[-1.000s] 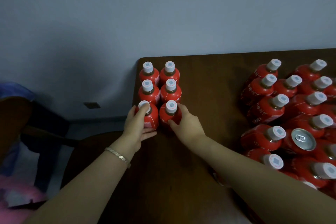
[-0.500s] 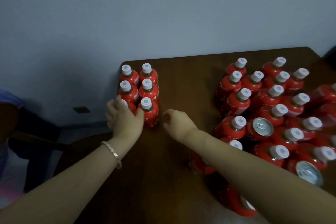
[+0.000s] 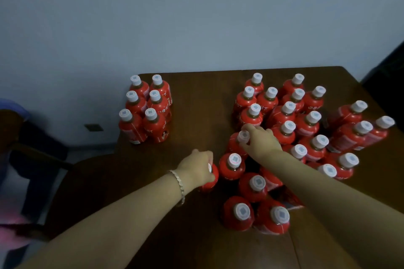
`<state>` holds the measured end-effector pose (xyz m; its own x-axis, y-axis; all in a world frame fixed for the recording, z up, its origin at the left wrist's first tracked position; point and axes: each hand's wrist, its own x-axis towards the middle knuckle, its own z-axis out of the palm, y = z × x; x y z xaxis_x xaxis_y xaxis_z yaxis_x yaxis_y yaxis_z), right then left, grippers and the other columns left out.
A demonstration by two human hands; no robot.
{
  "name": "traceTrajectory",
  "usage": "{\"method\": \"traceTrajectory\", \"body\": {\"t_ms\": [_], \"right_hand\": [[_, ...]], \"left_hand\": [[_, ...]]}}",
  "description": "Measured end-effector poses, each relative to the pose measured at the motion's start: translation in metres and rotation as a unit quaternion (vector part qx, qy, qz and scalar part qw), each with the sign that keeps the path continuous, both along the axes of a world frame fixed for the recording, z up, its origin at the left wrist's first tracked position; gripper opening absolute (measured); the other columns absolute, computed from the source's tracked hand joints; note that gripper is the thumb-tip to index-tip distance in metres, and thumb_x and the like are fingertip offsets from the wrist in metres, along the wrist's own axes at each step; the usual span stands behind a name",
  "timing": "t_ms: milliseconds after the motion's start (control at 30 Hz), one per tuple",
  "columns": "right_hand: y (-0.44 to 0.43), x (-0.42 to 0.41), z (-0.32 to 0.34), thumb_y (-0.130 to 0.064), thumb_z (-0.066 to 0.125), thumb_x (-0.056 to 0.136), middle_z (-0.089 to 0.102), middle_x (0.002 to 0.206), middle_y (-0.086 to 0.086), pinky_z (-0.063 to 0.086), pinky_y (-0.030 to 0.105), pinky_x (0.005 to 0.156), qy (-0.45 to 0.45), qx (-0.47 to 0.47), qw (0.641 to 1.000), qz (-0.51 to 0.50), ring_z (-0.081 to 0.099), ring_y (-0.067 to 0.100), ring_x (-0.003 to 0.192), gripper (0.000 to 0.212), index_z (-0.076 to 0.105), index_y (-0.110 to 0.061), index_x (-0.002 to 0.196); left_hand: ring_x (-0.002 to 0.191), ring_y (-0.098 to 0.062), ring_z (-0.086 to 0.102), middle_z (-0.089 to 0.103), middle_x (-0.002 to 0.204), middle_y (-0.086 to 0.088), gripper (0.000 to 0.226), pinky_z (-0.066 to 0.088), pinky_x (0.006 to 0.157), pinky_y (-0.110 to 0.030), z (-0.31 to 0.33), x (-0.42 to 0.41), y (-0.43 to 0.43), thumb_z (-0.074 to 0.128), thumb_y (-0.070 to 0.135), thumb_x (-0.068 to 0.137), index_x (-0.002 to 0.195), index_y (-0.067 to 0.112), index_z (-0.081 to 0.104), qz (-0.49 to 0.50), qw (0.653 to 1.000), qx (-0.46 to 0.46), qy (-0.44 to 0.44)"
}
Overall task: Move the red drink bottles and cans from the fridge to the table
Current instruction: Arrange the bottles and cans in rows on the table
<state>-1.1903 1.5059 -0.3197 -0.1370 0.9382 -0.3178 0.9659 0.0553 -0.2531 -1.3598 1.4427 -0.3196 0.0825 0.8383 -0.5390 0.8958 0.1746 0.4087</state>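
Left hand (image 3: 197,168): curled over red bottle (image 3: 211,179) top. Right hand (image 3: 261,143): pinching second bottle (image 3: 234,145) cap. Both bottles upright on counter (image 3: 196,111).

Just two bare arms in shot, really. The left hand (image 3: 197,168) has a thin silvery bracelet (image 3: 178,182) right behind it on the wrist, made of flat little links that catch some light. The right hand (image 3: 261,142) and its forearm (image 3: 328,192) are plain and bare.
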Motion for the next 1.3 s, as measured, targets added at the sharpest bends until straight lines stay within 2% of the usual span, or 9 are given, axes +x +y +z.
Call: {"method": "traceTrajectory", "body": {"t_ms": [200,367,500,667,833,933,1100,1200,1300], "right_hand": [[0.001,-0.027,0.003,-0.023,0.056,0.088,0.056,0.121,0.007,0.038,0.036,0.091,-0.106,0.078,0.990,0.057,0.046,0.028,0.117,0.041,0.042,-0.014,0.126],[-0.018,-0.080,0.019,-0.021,0.060,0.086,0.047,0.118,0.010,0.039,0.030,0.068,0.075,0.064,0.994,0.041,0.055,0.030,0.100,0.048,0.039,-0.016,0.129],[-0.033,-0.139,0.015,-0.017,0.062,0.083,0.047,0.115,0.010,0.044,0.034,0.079,0.199,-0.009,0.980,-0.004,0.057,0.035,0.098,0.039,0.045,-0.015,0.118],[-0.047,-0.198,-0.009,-0.015,0.061,0.086,0.045,0.120,0.007,0.047,0.037,0.091,0.243,-0.065,0.967,-0.026,0.056,0.029,0.106,0.039,0.045,-0.018,0.122],[-0.049,-0.230,-0.020,-0.025,0.063,0.087,0.036,0.134,0.008,0.043,0.033,0.099,0.187,-0.032,0.980,-0.054,0.041,0.025,0.125,0.058,0.035,-0.020,0.137],[-0.049,-0.232,-0.027,-0.031,0.073,0.079,0.034,0.138,0.012,0.041,0.039,0.102,0.165,-0.117,0.973,-0.113,0.043,0.032,0.127,0.084,0.022,-0.024,0.144],[-0.041,-0.241,-0.042,-0.028,0.075,0.078,0.044,0.133,0.011,0.042,0.036,0.098,0.226,-0.119,0.957,-0.137,0.051,0.029,0.120,0.083,0.024,-0.023,0.144],[-0.034,-0.246,-0.047,-0.028,0.075,0.077,0.043,0.136,0.010,0.042,0.037,0.099,0.228,-0.117,0.959,-0.121,0.049,0.028,0.123,0.088,0.020,-0.024,0.147],[-0.028,-0.245,-0.053,-0.027,0.077,0.075,0.042,0.140,0.008,0.041,0.037,0.101,0.240,-0.130,0.954,-0.124,0.047,0.026,0.126,0.094,0.018,-0.025,0.148]], "left_hand": [[0.086,-0.019,0.054,0.042,0.105,-0.002,0.019,0.051,0.074,-0.026,0.000,-0.034,-0.021,0.066,0.016,0.083,0.089,0.021,0.049,0.154,0.986,0.041,-0.052],[0.101,-0.021,0.054,0.044,0.109,0.000,0.021,0.050,0.091,-0.034,0.005,-0.101,-0.029,0.069,0.017,0.081,0.095,0.022,0.054,0.214,0.973,0.070,-0.043],[0.104,-0.024,0.055,0.048,0.111,-0.005,0.025,0.048,0.095,-0.036,0.000,-0.158,-0.030,0.070,0.015,0.080,0.100,0.019,0.056,0.240,0.966,0.091,-0.031],[0.103,-0.021,0.056,0.053,0.109,-0.007,0.026,0.047,0.092,-0.033,-0.012,-0.203,-0.026,0.069,0.010,0.080,0.100,0.019,0.054,0.219,0.962,0.154,-0.062],[0.131,-0.024,0.037,0.049,0.131,0.001,0.073,0.037,0.108,-0.042,-0.033,-0.226,-0.023,0.080,0.022,0.071,0.134,0.020,0.041,0.219,0.965,0.144,-0.015],[0.126,-0.023,0.048,0.051,0.135,-0.004,0.074,0.039,0.107,-0.043,-0.047,-0.229,-0.022,0.080,0.019,0.071,0.135,0.018,0.041,0.263,0.950,0.098,-0.133],[0.120,-0.019,0.054,0.057,0.129,-0.002,0.073,0.042,0.104,-0.037,-0.056,-0.228,-0.014,0.079,0.010,0.072,0.134,0.020,0.043,0.284,0.917,0.114,-0.254],[0.129,-0.022,0.047,0.049,0.139,-0.002,0.101,0.038,0.108,-0.043,-0.060,-0.227,-0.004,0.079,0.009,0.072,0.149,0.020,0.014,0.315,0.901,0.094,-0.283],[0.135,-0.024,0.039,0.037,0.148,-0.001,0.123,0.038,0.106,-0.053,-0.064,-0.231,0.009,0.080,0.011,0.072,0.147,0.032,-0.016,0.295,0.904,0.041,-0.307]]}}
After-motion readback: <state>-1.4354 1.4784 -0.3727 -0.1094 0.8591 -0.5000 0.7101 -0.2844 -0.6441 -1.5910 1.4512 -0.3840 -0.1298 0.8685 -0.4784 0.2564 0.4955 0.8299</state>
